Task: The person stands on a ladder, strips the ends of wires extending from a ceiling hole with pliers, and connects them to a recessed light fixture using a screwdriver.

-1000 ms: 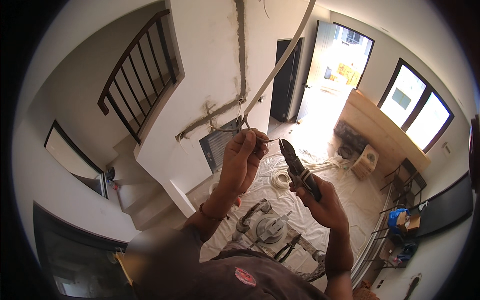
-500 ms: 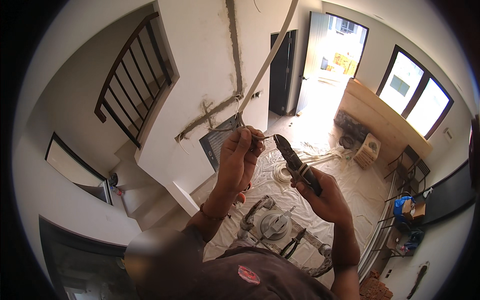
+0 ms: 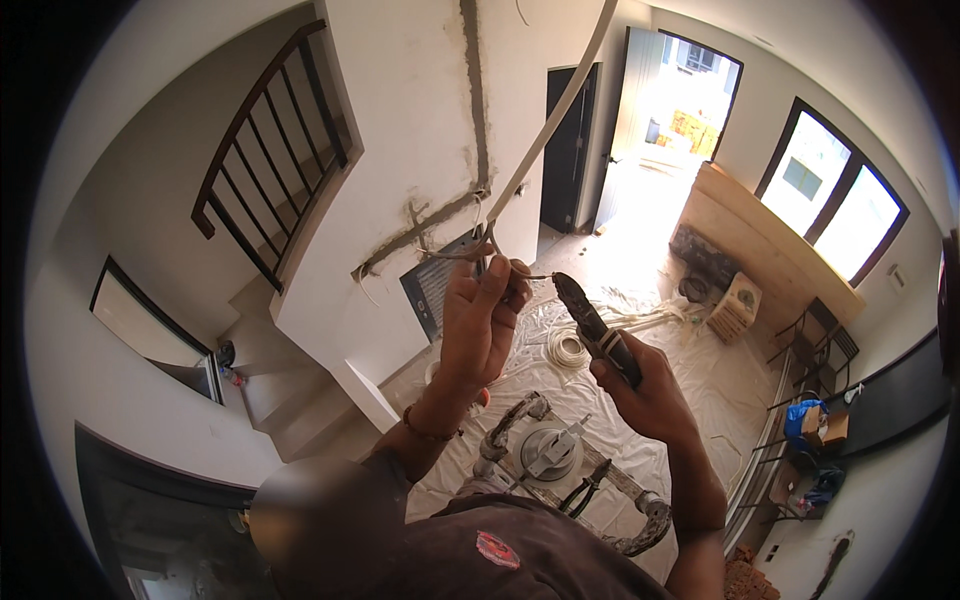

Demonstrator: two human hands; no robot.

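Observation:
A pale cable (image 3: 560,112) hangs down from above and splits into thin wires near my left hand (image 3: 480,325). That hand is raised at mid-view, its thumb and fingers pinched on one dark wire (image 3: 530,274). My right hand (image 3: 652,390) is wrapped round the handles of black wire strippers (image 3: 585,312), which point up and to the left. Their jaw tip meets the free end of the wire; whether the jaws grip it is too small to tell. Another wire (image 3: 440,256) bends off to the left behind my fingers.
Below my hands stands a ladder top (image 3: 625,484) bearing a round white fixture (image 3: 548,452) and pliers (image 3: 590,487). Plastic sheeting covers the floor, with a white cable coil (image 3: 567,349) on it. Stairs (image 3: 300,405) lie left; a cardboard box (image 3: 735,306) sits right.
The hanging cable slants a little further right, and the view has shifted slightly. Both hands keep their grips, with the strippers' tip still at the wire's end.

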